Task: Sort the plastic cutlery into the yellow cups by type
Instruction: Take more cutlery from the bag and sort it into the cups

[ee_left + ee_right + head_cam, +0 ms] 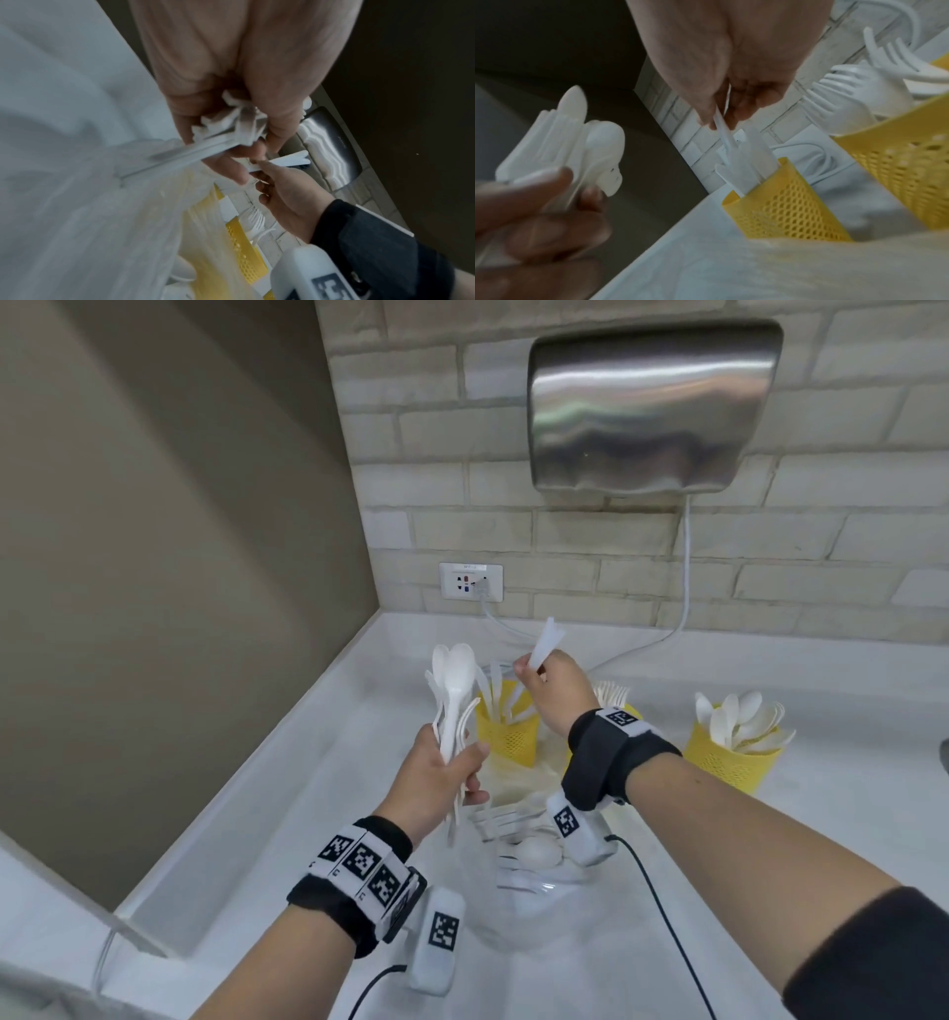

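Three yellow cups (507,737) on the surface (847,814), at 12 to 2 o'clock, one per type. Clear bowl (534,880) at 6, holding leftovers. Left hand (436,778), fingers wrapped round mixed cutlery bundle (452,706), feeding the sorting. Right hand (557,695), fingers pinching one knife (544,644) above knife cup.

Person is wearing: black wristbands (359,880) bearing white square-coded marker tiles; white marker-tagged camera pods (436,942) trailing black cables (662,911); dark sleeve (873,963) covering right upper forearm.
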Tool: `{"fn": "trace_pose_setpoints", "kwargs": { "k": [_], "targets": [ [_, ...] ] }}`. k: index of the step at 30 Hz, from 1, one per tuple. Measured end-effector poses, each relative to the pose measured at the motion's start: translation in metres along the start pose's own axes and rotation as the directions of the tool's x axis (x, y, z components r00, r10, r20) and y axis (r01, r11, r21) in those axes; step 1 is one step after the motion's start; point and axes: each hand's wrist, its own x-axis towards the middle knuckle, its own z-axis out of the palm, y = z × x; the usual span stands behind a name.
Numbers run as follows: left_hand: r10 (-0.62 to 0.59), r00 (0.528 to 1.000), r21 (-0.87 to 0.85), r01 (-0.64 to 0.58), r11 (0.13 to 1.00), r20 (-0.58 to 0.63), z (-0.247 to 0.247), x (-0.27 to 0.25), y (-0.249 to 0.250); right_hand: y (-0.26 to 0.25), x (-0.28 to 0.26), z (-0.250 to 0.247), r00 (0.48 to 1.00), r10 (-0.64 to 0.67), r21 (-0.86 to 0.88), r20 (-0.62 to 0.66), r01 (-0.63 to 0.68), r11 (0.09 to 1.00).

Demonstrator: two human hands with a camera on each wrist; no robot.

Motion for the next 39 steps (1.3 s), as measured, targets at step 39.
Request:
{"fn": "trace_pose_setpoints", "kwargs": {
  "k": [39],
  "targets": [
    [0.467,0.884,0.968,-0.13,0.214,0.015,0.031,-0.014,-0.013,-0.01,-0.083,-0.058,0.986,0.092,0.492,-0.14,-0.012,0.87]
  ]
}}
